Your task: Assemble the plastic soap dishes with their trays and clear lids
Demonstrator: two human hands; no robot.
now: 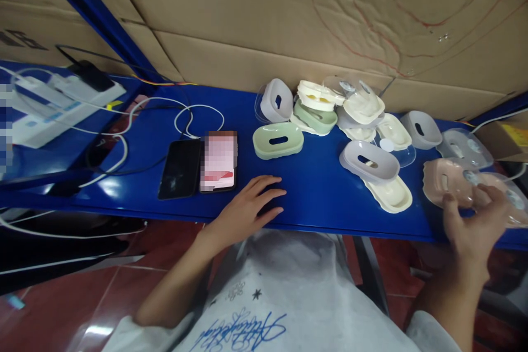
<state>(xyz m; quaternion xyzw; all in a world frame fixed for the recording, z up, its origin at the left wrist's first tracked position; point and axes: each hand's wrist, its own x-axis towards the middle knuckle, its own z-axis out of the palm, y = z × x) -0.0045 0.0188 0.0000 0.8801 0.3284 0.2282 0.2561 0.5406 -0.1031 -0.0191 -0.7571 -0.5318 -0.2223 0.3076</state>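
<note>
So the pink dish (439, 179) sits at the right end of the blue table (313, 192), right hand (476, 217) on it, thumb and fingers slightly apart. Left hand (258, 206) lies near the phones, fingers spread, holding nothing.

- I see a glossy, smooth blue tabletop (317, 198), seemingly painted metal.
- The oval, pale green dish (266, 144) looks like smooth plastic with a soft sheen.
- The pink, rounded dish (434, 182) reads to me as shiny plastic.
- Creased, matt brown cardboard sheet (247, 22).
- Wrinkled, matt white cloth shirt (289, 280).
</note>
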